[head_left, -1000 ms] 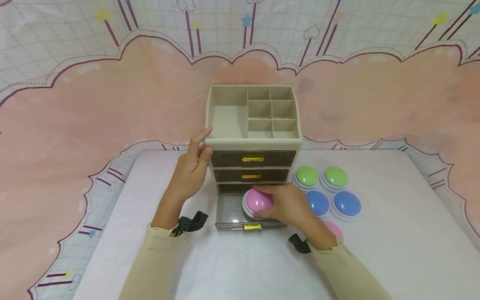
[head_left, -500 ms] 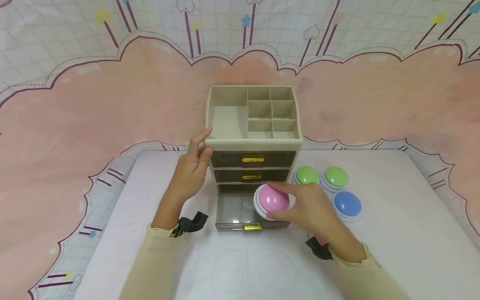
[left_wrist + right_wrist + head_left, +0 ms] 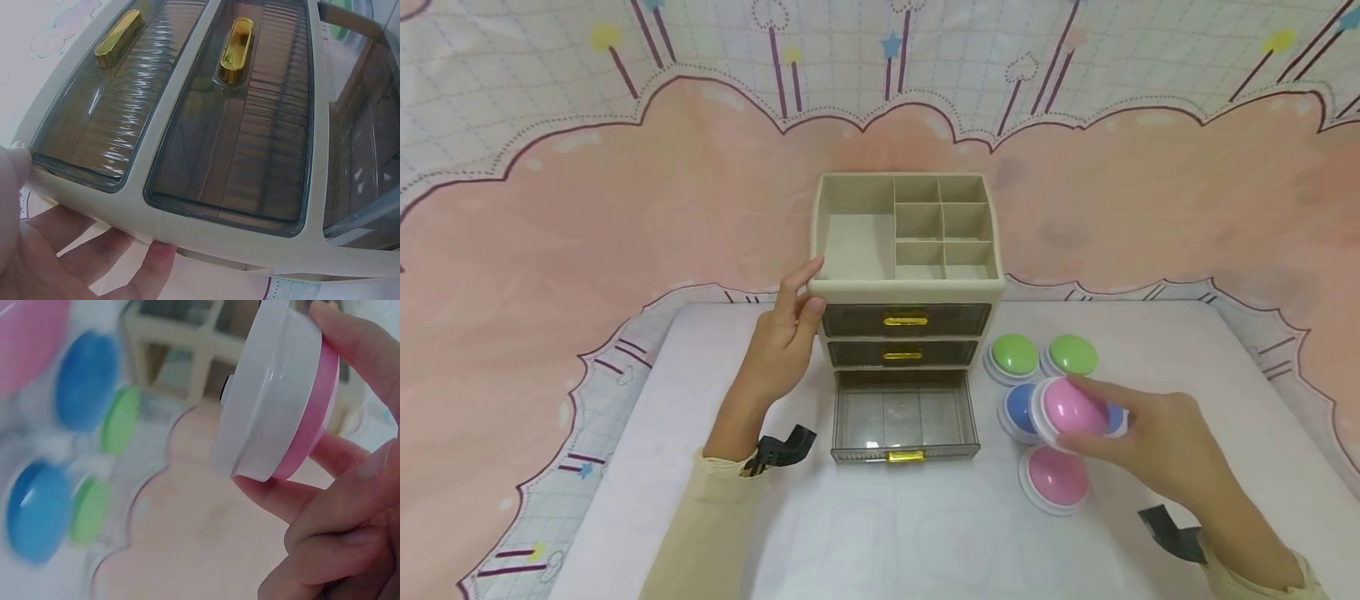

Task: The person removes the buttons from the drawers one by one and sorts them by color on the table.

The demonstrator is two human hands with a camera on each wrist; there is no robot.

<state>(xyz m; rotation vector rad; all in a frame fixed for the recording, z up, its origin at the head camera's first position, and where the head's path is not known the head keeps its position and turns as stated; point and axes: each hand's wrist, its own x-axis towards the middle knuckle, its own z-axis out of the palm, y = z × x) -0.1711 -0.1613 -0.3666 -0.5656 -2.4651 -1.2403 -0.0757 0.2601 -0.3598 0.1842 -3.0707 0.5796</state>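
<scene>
My right hand (image 3: 1172,442) pinches a pink dome-topped push button (image 3: 1077,407) by its edges between thumb and fingers, above a blue button (image 3: 1019,408) and a second blue one mostly hidden behind it. In the right wrist view, the held button (image 3: 281,400) is seen side-on, white base to the left. The fingers of my left hand (image 3: 778,342) lie along the left side of a beige desktop organizer (image 3: 906,285), the thumb at its front corner. Its bottom drawer (image 3: 861,417) is pulled out, with nothing visible inside; the upper two drawers are closed.
Two green buttons (image 3: 1015,355) stand right of the organizer, behind the blue ones. Another pink button (image 3: 1057,477) lies nearest me on the white table (image 3: 880,533). Behind the table hangs a patterned cloth (image 3: 700,183).
My right hand has lifted the pink button out of the bottom drawer and carried it right, over the blue buttons. The left hand has stayed in place.
</scene>
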